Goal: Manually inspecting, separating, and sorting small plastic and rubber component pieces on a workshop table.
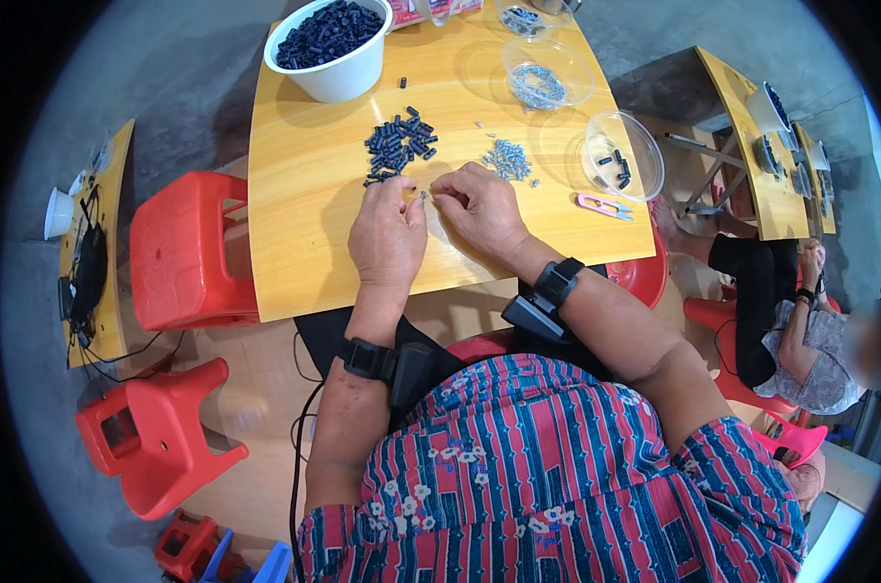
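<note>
My left hand (387,233) is closed in a pinch just in front of a pile of short black cylindrical parts (399,141). At its thumb tip shows a small silvery metal piece (423,195), and a dark bit sits by the fingertips. My right hand (481,204) is also pinched closed, its fingertips facing the left ones a short way apart; whatever lies between them is hidden. Beyond the right hand is a heap of small silvery metal pieces (507,159). Both wrists wear black straps with boxy devices.
On the wooden table (304,233) stand a white tub (348,78) full of black parts, a clear dish (547,85) of metal pieces and a clear lid (625,155) with several black parts. Pink-handled thread snips (606,206) lie near the right edge. Red stools (183,253) stand left; another person sits right.
</note>
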A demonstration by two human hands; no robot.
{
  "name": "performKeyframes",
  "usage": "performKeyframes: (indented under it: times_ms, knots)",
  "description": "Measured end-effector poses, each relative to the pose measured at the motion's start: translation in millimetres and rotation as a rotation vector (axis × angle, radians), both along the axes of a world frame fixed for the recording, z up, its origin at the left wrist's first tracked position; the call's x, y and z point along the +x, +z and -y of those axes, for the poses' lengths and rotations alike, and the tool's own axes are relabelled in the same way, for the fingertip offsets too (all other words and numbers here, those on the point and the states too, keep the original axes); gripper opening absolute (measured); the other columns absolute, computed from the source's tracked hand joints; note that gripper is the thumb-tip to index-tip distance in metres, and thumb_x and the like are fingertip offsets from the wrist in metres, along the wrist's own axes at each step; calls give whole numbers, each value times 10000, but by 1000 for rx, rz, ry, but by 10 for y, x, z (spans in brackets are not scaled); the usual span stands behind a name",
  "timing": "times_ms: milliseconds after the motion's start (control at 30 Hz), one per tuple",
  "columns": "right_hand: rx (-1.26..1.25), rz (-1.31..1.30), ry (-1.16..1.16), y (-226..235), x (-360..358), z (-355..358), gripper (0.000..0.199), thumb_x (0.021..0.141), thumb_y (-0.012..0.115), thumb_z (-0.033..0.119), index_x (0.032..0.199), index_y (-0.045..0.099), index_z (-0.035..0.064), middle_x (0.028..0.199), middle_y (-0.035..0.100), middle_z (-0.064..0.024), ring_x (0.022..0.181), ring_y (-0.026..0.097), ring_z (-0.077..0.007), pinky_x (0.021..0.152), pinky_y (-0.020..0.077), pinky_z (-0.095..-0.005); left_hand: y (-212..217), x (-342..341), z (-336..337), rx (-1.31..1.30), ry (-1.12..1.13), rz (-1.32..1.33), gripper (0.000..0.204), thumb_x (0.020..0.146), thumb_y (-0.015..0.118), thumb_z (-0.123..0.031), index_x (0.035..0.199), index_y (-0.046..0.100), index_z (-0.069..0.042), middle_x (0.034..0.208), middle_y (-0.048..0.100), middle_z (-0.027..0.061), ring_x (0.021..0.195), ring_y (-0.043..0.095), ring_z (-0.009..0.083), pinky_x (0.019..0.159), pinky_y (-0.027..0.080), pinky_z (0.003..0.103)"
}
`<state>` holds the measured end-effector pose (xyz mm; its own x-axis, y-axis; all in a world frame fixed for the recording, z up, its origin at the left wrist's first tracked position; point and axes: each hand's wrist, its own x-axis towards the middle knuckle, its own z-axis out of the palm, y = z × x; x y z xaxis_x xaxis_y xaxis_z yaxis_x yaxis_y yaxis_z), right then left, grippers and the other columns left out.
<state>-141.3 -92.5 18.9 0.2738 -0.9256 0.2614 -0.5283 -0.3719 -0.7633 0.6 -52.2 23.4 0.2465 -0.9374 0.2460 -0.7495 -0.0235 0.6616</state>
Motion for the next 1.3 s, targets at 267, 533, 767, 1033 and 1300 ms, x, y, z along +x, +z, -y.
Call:
performKeyframes:
  times_ms: [267, 533, 767, 1033, 1300]
  knots:
    - [22, -89, -8, -19, 40, 36, 81, 754, 655, 142, 795, 697, 87, 763, 603, -112, 708, 617, -305, 658, 501, -391, -22, 13, 4, -3, -27, 29, 126, 798, 668, -156, 923, 662, -152, 854, 595, 63, 736, 618, 281, 624, 501, 383]
    - [-12, -108, -21, -33, 61, 19, 73, 756, 646, 144, 777, 699, 99, 765, 602, -99, 710, 617, -298, 654, 502, -392, -30, -12, 9, -34, 4, -1, 75, 774, 701, -135, 830, 653, -119, 753, 578, 57, 669, 590, 242, 591, 467, 357]
    - [-11, -127, -51, -27, 86, 11, 56, 756, 639, 148, 752, 677, 107, 770, 605, -77, 718, 617, -289, 641, 497, -392, -32, -33, 9, -23, 7, -6, 79, 763, 711, -154, 768, 640, -120, 733, 569, 39, 655, 576, 231, 578, 460, 353]
    - [-27, -148, -47, -32, 101, 14, 55, 761, 628, 148, 754, 668, 110, 775, 604, -71, 737, 615, -284, 645, 493, -393, -61, -51, 9, -49, 42, 10, 101, 742, 723, -176, 736, 638, -122, 697, 564, 34, 635, 572, 234, 557, 454, 359]
    - [23, -75, -64, 3, 95, -6, 61, 757, 641, 147, 752, 678, 100, 773, 612, -76, 719, 620, -280, 647, 498, -379, -72, -72, 19, -32, 73, 45, 92, 756, 700, -177, 736, 632, -118, 698, 570, 35, 635, 577, 240, 558, 456, 370]
